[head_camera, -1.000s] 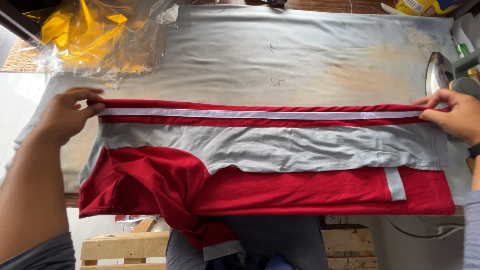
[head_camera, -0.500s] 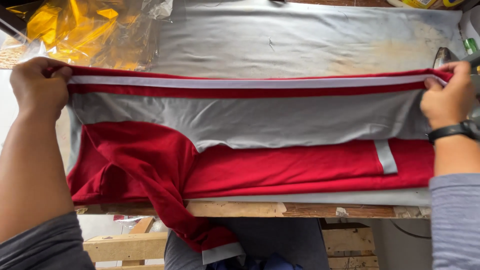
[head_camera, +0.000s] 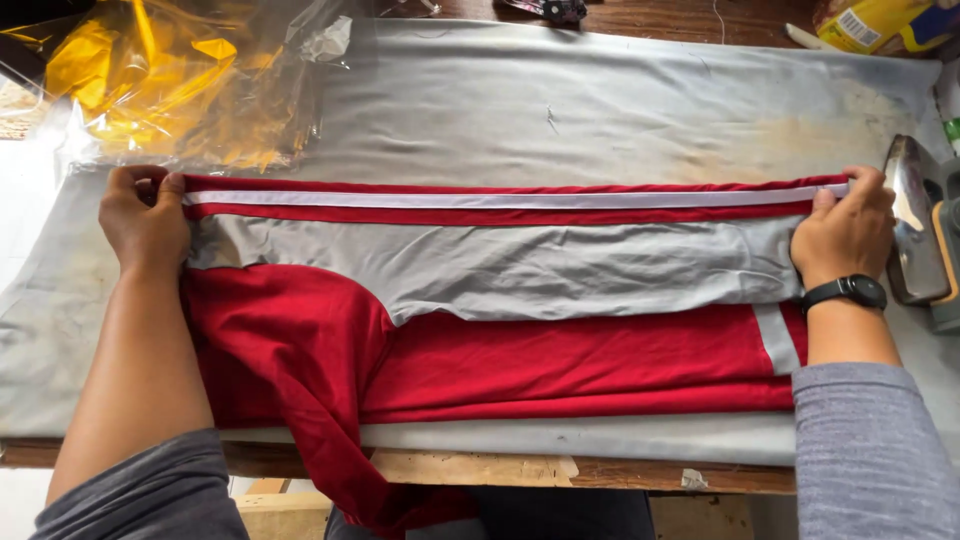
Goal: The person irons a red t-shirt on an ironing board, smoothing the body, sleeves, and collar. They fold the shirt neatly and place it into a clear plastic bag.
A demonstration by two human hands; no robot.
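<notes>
A red and grey garment [head_camera: 520,300] with a white stripe along its far edge lies stretched across a grey padded table [head_camera: 560,110]. My left hand [head_camera: 145,215] grips the garment's left end, fingers curled over the striped edge. My right hand [head_camera: 845,230], with a black watch on the wrist, pinches the right end of the same stripe. The cloth is pulled taut between both hands. A red part of the garment hangs over the table's near edge at the lower left.
A clothes iron [head_camera: 915,235] stands at the right edge, right beside my right hand. Crumpled clear and yellow plastic wrapping [head_camera: 170,80] lies at the far left. A yellow packet [head_camera: 870,22] sits at the far right corner. The wooden table edge [head_camera: 480,468] runs along the front.
Both hands carried the garment's striped edge away from me and then a little back towards me, and the cloth now lies flatter and tauter on the table.
</notes>
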